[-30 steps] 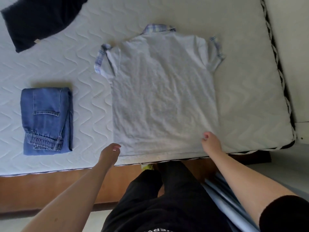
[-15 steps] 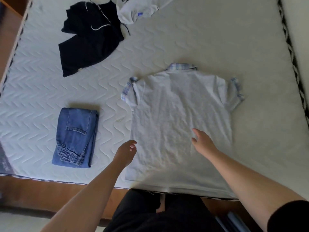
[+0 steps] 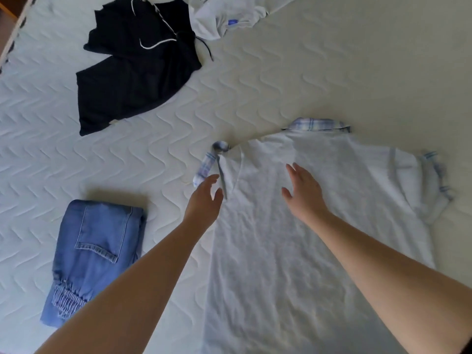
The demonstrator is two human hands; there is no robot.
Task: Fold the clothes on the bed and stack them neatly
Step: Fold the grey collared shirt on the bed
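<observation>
You are now reaching both hands up from the hem of the pale grey polo shirt with plaid collar (image 3: 293, 238), lying flat on the white quilted mattress (image 3: 332, 72). Your left hand (image 3: 204, 203) is nearing the sleeve, your right hand (image 3: 304, 190) hovering mid-chest; both are spread, holding nothing, so folding is about starting.

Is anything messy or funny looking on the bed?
Yes. The black hooded top lies crumpled near the far edge, with a white garment bunched up beside it. The polo shirt is spread out flat, but its left sleeve is twisted and rumpled. Only the jeans are folded neatly.
</observation>
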